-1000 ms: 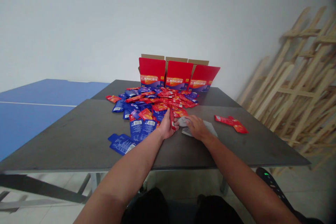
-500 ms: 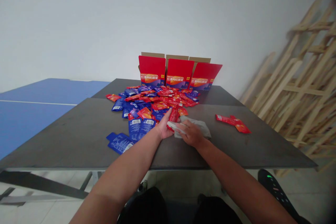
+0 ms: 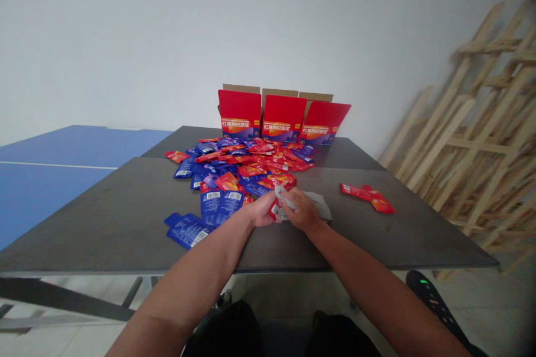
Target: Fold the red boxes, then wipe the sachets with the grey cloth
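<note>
Near the table's front middle, my left hand [image 3: 263, 210] is closed on a red pouch [image 3: 274, 210], most of which is covered by cloth and fingers. My right hand [image 3: 302, 209] grips a pale grey cloth [image 3: 321, 206] and presses part of it against the pouch; the rest of the cloth trails onto the table to the right. Just beyond my hands lies a heap of red pouches [image 3: 251, 169] and blue pouches [image 3: 229, 206]. A blue pouch [image 3: 188, 230] lies apart, left of my left forearm.
Three open red-and-purple cartons [image 3: 283, 117] stand in a row behind the heap. Red pouches [image 3: 368, 197] lie at the right of the dark table [image 3: 117, 223]. A blue table [image 3: 54, 178] stands on the left, wooden frames [image 3: 473, 145] lean on the right.
My right hand has shifted left and closed more tightly, with the cloth now folded over the red pouch, which shows less. The view has shifted slightly.
</note>
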The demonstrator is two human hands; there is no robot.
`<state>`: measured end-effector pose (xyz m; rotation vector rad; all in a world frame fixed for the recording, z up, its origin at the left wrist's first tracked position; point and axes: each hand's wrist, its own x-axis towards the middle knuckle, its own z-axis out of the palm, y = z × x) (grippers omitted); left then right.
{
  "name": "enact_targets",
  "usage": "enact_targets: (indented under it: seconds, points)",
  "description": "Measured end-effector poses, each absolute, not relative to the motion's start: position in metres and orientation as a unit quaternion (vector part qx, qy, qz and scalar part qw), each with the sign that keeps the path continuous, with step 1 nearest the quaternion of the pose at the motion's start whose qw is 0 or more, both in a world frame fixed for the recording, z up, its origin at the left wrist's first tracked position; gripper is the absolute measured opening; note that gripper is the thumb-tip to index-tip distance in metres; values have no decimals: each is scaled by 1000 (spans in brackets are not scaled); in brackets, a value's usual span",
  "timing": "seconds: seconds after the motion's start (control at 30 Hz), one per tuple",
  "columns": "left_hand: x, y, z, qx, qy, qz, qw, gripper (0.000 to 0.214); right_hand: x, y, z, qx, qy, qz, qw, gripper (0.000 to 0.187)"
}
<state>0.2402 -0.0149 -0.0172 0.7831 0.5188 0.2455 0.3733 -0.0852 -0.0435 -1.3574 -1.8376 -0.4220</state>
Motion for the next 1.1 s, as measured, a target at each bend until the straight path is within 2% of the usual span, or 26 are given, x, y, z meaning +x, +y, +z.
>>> enact_targets:
  seconds: [0.23, 0.5, 0.57, 0.67, 0.73, 0.8, 0.97, 1.1]
  points:
    - [235, -16, -11, 372, 214, 67, 901, 44, 385, -75, -43, -593, -616, -172, 489, 19]
    - [233, -12, -10, 325, 178, 31, 928, 52, 403, -67, -43, -647, -530, -164, 522, 18]
    - [231, -9, -9, 292, 159, 39, 942, 53, 407, -68, -41, -652, -501, -183, 540, 17]
    - [229, -3, -8, 254, 128, 99, 954, 43, 406, -73, -37, -606, -525, -214, 557, 11]
    - [229, 1, -9, 241, 127, 157, 949, 36, 399, -78, -35, -543, -605, -200, 548, 8]
    - [230, 4, -11, 236, 136, 199, 941, 33, 388, -82, -35, -476, -692, -173, 514, 13]
    - [232, 5, -14, 230, 143, 208, 940, 42, 369, -85, -38, -364, -834, -155, 386, 24]
    - [231, 0, -12, 241, 129, 171, 946, 39, 372, -79, -41, -397, -811, -165, 398, 25]
